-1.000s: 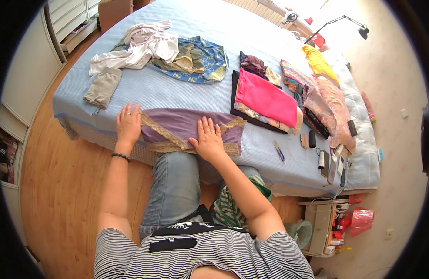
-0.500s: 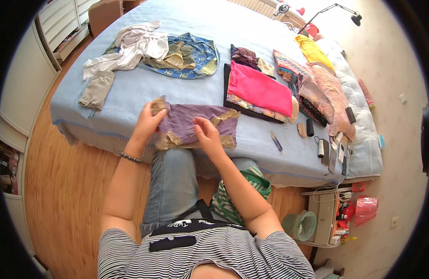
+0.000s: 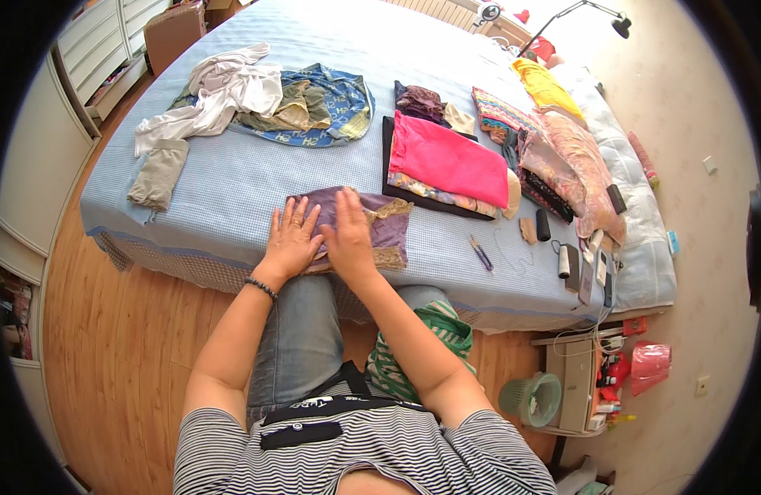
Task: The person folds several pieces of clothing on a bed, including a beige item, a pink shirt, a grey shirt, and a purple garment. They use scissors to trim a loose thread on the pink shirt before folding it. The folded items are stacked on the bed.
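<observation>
A purple garment with gold lace trim (image 3: pixel 387 231) lies folded at the near edge of the bed. Both hands rest on it. My left hand (image 3: pixel 291 238) presses flat on its left part with the fingers spread. Over its middle, my right hand (image 3: pixel 349 233) lies flat, fingers stretched out, its thumb close to the left hand. The hands hide much of the cloth. To the right, a folded pink garment (image 3: pixel 451 161) tops a stack of folded clothes. A rolled grey garment (image 3: pixel 159 175) lies on the left.
Loose white clothing (image 3: pixel 224 99) and a blue patterned garment (image 3: pixel 347 107) lie further back on the bed (image 3: pixel 232 177). A pen-like item (image 3: pixel 481 253), a black case (image 3: pixel 543 224) and phones (image 3: pixel 587 280) lie on the right. A green basket (image 3: pixel 533 398) stands below.
My left hand has let go of the garment's left end and now lies flat on it. The right hand has flattened onto the cloth. The view has shifted slightly.
</observation>
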Demonstrator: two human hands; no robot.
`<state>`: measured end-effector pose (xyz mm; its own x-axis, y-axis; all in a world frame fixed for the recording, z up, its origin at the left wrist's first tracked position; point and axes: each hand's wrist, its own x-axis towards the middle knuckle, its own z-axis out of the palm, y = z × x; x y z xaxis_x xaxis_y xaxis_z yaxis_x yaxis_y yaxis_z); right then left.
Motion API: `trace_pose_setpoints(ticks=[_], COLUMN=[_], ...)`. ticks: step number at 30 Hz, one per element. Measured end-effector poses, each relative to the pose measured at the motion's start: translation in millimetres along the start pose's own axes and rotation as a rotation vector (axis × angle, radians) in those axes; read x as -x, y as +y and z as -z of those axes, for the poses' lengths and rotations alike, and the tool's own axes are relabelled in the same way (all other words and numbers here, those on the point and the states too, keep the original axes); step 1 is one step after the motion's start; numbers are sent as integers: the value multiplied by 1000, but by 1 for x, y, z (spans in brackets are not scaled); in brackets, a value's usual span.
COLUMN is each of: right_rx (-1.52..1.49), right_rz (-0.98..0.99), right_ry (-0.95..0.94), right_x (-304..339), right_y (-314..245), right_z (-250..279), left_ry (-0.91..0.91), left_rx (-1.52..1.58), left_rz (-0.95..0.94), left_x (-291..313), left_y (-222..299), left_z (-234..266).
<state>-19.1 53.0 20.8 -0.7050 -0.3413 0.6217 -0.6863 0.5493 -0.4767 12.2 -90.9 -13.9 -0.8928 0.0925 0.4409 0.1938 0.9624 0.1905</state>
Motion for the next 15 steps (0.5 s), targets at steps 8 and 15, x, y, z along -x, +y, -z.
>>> trace_pose_setpoints(ticks=[8, 15], right_rx=[85, -1528], right_rz=[-6, -816], right_ry=[-286, -70], right_x=[32, 29], right_y=[10, 43], right_z=[-8, 42], left_ry=[-24, -300], left_rx=[1144, 1632], left_rz=[677, 344], left_x=[16, -49], left_y=[-13, 62], left_z=[-5, 36])
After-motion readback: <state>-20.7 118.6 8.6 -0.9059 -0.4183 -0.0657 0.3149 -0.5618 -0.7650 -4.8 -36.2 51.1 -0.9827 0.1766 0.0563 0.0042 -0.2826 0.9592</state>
